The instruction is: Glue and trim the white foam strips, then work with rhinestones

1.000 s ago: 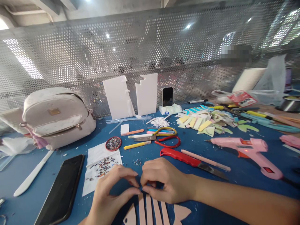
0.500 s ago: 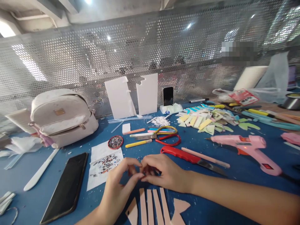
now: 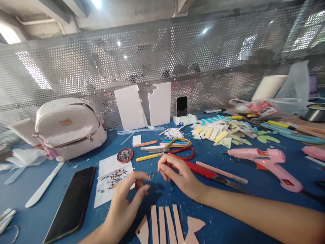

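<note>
Strips point(image 3: 163, 225): landmark; four, pink, side by side on the blue table point(image 3: 218, 228), long axes running away from the wearer, near ends cut off by the view.
Head piece point(image 3: 143, 230): just left of strips, pointed, dark dot.
Tail piece point(image 3: 195, 224): just right of strips, notched.
Left hand point(image 3: 127, 205): beyond and left of strips, thumb and fingertips parted, nothing seen between them.
Right hand point(image 3: 180, 174): beyond strips, slightly right; fingers curled in; cannot tell whether anything is held.
Key relation: strips lie on the wearer's side of both sets of fingertips; left hand nearer.
Change, vs 0.5 s ago: fingertips met just beyond strips; now apart, right hand farther off. Strips lie much as they did.
Phone point(image 3: 71, 203): well left of strips.
Paper point(image 3: 100, 198): beyond and left of strips, bearing dark bits point(image 3: 115, 178).
Knife point(image 3: 203, 170): beyond and right of strips, red handle partly behind right hand.
Glue gun point(image 3: 269, 157): far right of strips.
Scissors point(image 3: 165, 148): beyond strips, past right hand.
</note>
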`<state>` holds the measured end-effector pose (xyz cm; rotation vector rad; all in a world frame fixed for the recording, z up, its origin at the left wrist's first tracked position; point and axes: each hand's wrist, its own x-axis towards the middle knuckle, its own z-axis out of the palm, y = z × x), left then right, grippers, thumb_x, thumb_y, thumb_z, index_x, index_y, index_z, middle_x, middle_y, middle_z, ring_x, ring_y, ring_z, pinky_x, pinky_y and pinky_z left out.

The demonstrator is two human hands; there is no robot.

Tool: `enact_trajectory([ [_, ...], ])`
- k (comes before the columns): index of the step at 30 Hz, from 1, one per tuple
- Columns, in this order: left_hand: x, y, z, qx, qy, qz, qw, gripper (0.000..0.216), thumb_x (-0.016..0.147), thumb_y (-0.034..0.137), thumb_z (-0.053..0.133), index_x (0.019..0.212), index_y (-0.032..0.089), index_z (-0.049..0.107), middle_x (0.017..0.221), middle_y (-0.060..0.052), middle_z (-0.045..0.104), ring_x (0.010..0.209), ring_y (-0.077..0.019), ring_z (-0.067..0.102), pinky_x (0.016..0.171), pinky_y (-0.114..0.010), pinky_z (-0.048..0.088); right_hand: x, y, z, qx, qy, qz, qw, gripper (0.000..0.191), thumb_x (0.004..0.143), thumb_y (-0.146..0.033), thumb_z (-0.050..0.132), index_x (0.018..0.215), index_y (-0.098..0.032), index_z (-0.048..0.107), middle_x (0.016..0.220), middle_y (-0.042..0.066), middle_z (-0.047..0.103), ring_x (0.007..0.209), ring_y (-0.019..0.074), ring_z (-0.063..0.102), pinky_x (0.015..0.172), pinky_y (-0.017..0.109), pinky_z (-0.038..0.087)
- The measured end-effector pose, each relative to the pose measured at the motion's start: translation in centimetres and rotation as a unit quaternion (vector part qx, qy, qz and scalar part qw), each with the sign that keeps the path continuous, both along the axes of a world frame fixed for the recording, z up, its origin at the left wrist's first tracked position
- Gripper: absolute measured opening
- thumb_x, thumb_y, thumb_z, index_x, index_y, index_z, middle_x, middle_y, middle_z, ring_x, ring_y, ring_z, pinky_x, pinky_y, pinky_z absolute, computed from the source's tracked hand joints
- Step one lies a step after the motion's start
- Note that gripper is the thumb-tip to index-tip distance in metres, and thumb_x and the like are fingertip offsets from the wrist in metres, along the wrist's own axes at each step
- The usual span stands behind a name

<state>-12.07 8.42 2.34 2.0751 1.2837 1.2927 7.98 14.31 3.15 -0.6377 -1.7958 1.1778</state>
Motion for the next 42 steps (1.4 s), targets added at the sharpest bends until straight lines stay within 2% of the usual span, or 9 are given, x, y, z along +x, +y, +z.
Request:
enact_trajectory([
  [4, -0.7, -0.4, -0.1, 0.033, 0.03, -0.018, 0.999, 0.014, 0.092, 0.016, 0.054, 0.098, 0.026, 0.062, 0.072, 0.005, 0.062, 0.064, -0.0098, 0.062, 0.062, -0.019, 0.049, 0.0, 0.8, -0.5, -0.015, 0.059, -0.059, 0.996, 0.027, 0.103, -0.039, 0.041, 0.086, -0.02, 0.05, 0.064, -0.004, 0.047, 0.058, 0.0125, 0.045, 0.057, 0.025, 0.038],
  [8, -0.7, -0.6, -0.1, 0.051, 0.043, -0.036, 0.997, 0.015, 0.092, 0.014, 0.055, 0.098, 0.026, 0.062, 0.075, 0.004, 0.064, 0.065, -0.0101, 0.063, 0.062, -0.019, 0.049, 0.2, 0.9, -0.4, 0.08, 0.023, -0.132, 0.988, 0.019, 0.103, -0.032, 0.04, 0.095, -0.021, 0.054, 0.085, 0.003, 0.057, 0.081, 0.0174, 0.054, 0.075, 0.031, 0.043],
  [11, -0.3, -0.3, 0.0, 0.028, 0.037, -0.017, 0.999, 0.014, 0.091, 0.015, 0.056, 0.096, 0.026, 0.062, 0.068, 0.006, 0.06, 0.061, -0.0096, 0.061, 0.059, -0.018, 0.048, 0.2, 0.3, 0.0, 0.19, -0.061, -0.065, 0.978, 0.016, 0.102, -0.031, 0.046, 0.101, -0.023, 0.059, 0.103, 0.006, 0.061, 0.101, 0.0216, 0.054, 0.092, 0.037, 0.041],
  [15, 0.1, 0.1, 0.1, -0.003, 0.011, 0.001, 1.0, 0.01, 0.09, 0.016, 0.056, 0.09, 0.025, 0.062, 0.066, 0.007, 0.059, 0.06, -0.0098, 0.061, 0.06, -0.019, 0.047, 0.0, -0.2, -0.1, 0.25, -0.142, 0.032, 0.957, 0.021, 0.099, -0.038, 0.056, 0.109, -0.021, 0.062, 0.101, 0.006, 0.067, 0.095, 0.0217, 0.056, 0.085, 0.035, 0.042],
  [20, 0.5, 0.3, 0.4, -0.004, 0.004, -0.003, 1.0, 0.008, 0.091, 0.017, 0.057, 0.09, 0.023, 0.062, 0.068, 0.006, 0.061, 0.063, -0.0104, 0.062, 0.062, -0.02, 0.047, -0.1, 0.0, -0.6, 0.238, -0.109, 0.009, 0.965, 0.024, 0.098, -0.039, 0.057, 0.09, -0.019, 0.067, 0.082, 0.003, 0.068, 0.081, 0.0181, 0.057, 0.076, 0.032, 0.042],
  [23, 0.7, 0.9, 0.7, -0.002, 0.021, -0.014, 1.0, 0.005, 0.093, 0.019, 0.057, 0.093, 0.023, 0.061, 0.071, 0.005, 0.062, 0.065, -0.0112, 0.062, 0.064, -0.022, 0.047, -0.1, 0.1, -0.5, 0.207, -0.094, -0.022, 0.973, 0.02, 0.097, -0.035, 0.06, 0.086, -0.02, 0.066, 0.082, 0.002, 0.066, 0.082, 0.0181, 0.056, 0.076, 0.031, 0.043],
  [28, 0.2, 3.0, 0.9, -0.023, 0.095, -0.044, 0.994, 0.022, 0.092, 0.019, 0.059, 0.114, 0.024, 0.058, 0.1, -0.002, 0.068, 0.09, -0.018, 0.063, 0.083, -0.033, 0.048, 0.0, 0.5, -0.3, 0.117, -0.055, -0.085, 0.988, 0.014, 0.101, -0.027, 0.052, 0.089, -0.02, 0.056, 0.09, 0.002, 0.058, 0.085, 0.0171, 0.055, 0.078, 0.027, 0.043],
  [32, -0.3, 4.3, 0.1, -0.026, 0.17, -0.048, 0.984, 0.007, 0.084, 0.019, 0.072, 0.088, 0.024, 0.068, 0.096, -0.003, 0.063, 0.093, -0.0233, 0.058, 0.086, -0.039, 0.042, -0.1, 0.8, -0.5, 0.078, -0.017, -0.118, 0.99, 0.014, 0.101, -0.029, 0.048, 0.091, -0.021, 0.052, 0.089, 0.001, 0.055, 0.084, 0.0169, 0.053, 0.078, 0.027, 0.042],
  [42, -0.5, 5.2, -0.6, -0.033, 0.208, -0.044, 0.977, 0.009, 0.089, 0.02, 0.065, 0.083, 0.023, 0.07, 0.095, -0.003, 0.063, 0.094, -0.0231, 0.059, 0.087, -0.039, 0.041, -0.2, 0.9, -0.7, 0.08, -0.021, -0.102, 0.991, 0.012, 0.099, -0.027, 0.05, 0.09, -0.02, 0.054, 0.091, 0.002, 0.058, 0.087, 0.0171, 0.055, 0.078, 0.028, 0.043],
])
